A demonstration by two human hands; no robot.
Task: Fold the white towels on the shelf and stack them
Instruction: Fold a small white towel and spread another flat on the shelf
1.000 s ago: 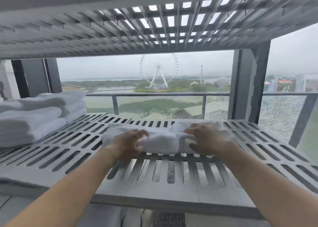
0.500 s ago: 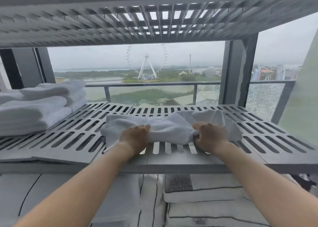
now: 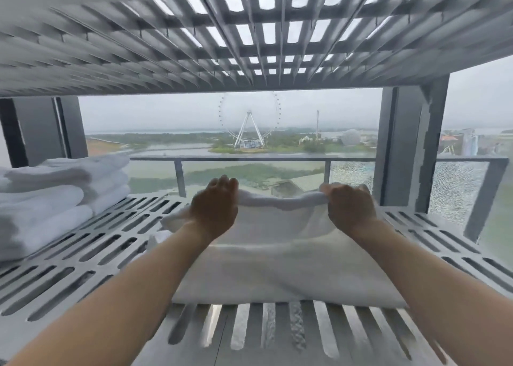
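Note:
A white towel (image 3: 280, 265) is spread over the middle of the grey slotted shelf (image 3: 83, 257), its near edge lying flat. My left hand (image 3: 215, 207) grips the towel's far left corner and my right hand (image 3: 348, 209) grips its far right corner; both hold that far edge lifted above the shelf. A stack of folded white towels (image 3: 47, 202) sits at the shelf's left end, apart from my hands.
Another slotted shelf (image 3: 222, 41) hangs low overhead. A grey upright post (image 3: 405, 143) stands at the back right. Behind the shelf are a glass railing (image 3: 249, 160) and a window view with a ferris wheel.
The towel was bunched between my hands; now it lies spread toward me, and both hands have moved up and back with its far edge. The camera has risen above the shelf.

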